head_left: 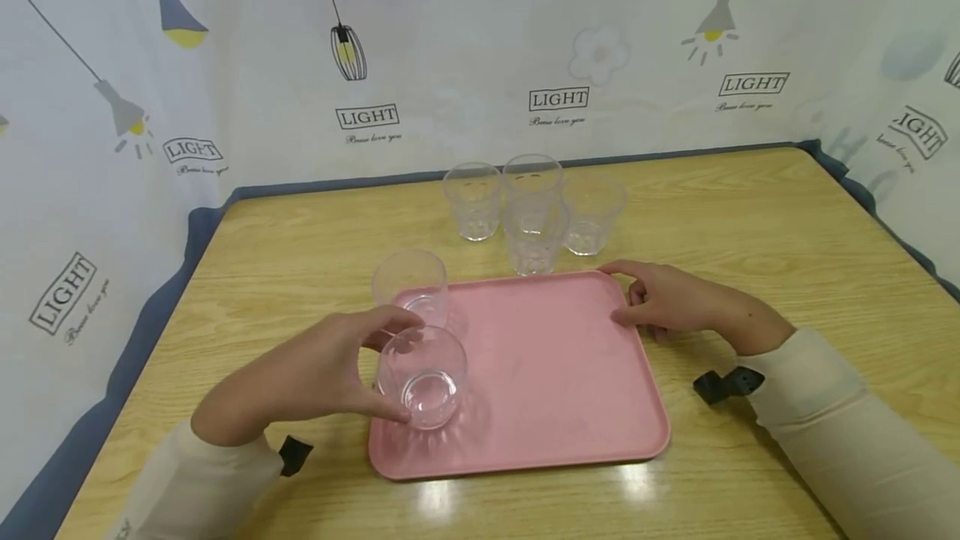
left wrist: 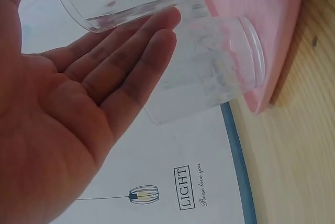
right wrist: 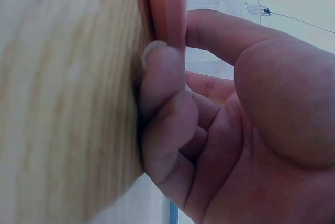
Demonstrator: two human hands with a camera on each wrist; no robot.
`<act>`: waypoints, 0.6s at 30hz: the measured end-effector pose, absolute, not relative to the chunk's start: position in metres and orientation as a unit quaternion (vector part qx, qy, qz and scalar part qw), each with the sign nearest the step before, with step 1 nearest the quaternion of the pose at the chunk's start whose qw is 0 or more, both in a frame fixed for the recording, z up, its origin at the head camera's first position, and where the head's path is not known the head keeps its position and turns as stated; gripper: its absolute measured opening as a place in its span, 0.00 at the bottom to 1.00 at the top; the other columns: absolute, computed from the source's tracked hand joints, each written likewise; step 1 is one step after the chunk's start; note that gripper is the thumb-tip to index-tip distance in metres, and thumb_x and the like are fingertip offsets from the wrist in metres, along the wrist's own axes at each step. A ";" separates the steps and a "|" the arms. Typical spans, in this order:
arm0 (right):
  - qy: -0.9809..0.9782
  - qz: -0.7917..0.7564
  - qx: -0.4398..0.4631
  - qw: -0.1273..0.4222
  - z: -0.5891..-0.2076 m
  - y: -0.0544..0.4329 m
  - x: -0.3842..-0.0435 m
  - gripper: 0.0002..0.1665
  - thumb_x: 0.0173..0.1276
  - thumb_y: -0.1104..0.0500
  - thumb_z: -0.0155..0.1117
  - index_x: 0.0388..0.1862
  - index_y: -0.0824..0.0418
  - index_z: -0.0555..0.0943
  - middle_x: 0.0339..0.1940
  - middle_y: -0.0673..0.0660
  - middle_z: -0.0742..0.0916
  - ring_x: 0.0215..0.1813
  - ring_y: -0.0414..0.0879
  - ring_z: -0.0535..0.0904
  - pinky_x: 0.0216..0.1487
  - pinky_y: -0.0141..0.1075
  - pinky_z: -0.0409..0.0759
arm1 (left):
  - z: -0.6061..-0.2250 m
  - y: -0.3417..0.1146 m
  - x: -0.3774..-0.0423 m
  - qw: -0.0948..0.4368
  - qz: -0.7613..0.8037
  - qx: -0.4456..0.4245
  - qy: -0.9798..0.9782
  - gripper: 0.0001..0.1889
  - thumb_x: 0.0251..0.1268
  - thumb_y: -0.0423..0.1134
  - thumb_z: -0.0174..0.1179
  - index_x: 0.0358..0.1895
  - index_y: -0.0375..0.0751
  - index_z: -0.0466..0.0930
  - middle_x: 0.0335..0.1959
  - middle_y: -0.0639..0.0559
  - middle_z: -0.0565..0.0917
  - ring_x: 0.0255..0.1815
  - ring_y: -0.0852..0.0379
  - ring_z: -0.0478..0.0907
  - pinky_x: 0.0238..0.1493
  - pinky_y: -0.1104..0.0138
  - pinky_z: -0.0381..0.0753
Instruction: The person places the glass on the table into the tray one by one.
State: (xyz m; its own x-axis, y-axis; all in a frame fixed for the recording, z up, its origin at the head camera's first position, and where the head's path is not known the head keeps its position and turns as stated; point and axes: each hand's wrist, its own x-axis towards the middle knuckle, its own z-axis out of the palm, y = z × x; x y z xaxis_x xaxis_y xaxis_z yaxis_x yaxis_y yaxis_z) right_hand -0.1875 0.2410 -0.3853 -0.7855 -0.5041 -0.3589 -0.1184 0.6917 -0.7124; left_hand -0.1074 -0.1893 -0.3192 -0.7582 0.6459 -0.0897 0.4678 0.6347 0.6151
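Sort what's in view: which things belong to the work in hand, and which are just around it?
In the work:
near glass, held in the left hand
tray, right hand at its far right corner
second glass, on the tray
four glasses beyond, probably

Just around:
table
printed cloth
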 end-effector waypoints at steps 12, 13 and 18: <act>0.872 -0.358 -0.177 0.282 -0.384 0.240 -0.186 0.41 0.72 0.58 0.64 0.78 0.59 0.56 0.21 0.53 0.77 0.16 0.45 0.74 0.20 0.38 0.77 | -0.319 -0.196 -0.108 0.153 0.289 0.299 0.896 0.48 0.41 0.64 0.77 0.68 0.49 0.70 0.58 0.57 0.81 0.58 0.55 0.80 0.61 0.53 0.79; 0.873 -0.358 -0.176 0.282 -0.384 0.240 -0.186 0.41 0.72 0.58 0.64 0.79 0.59 0.56 0.21 0.53 0.77 0.16 0.45 0.73 0.20 0.38 0.77 | -0.319 -0.197 -0.108 0.150 0.285 0.299 0.898 0.48 0.41 0.65 0.76 0.68 0.49 0.70 0.58 0.57 0.81 0.57 0.55 0.80 0.62 0.52 0.79; 0.874 -0.358 -0.173 0.279 -0.383 0.241 -0.185 0.41 0.72 0.58 0.64 0.79 0.58 0.56 0.21 0.53 0.77 0.16 0.45 0.74 0.20 0.38 0.76 | -0.318 -0.198 -0.109 0.143 0.278 0.300 0.901 0.48 0.41 0.65 0.76 0.68 0.50 0.70 0.56 0.54 0.82 0.57 0.53 0.80 0.62 0.50 0.78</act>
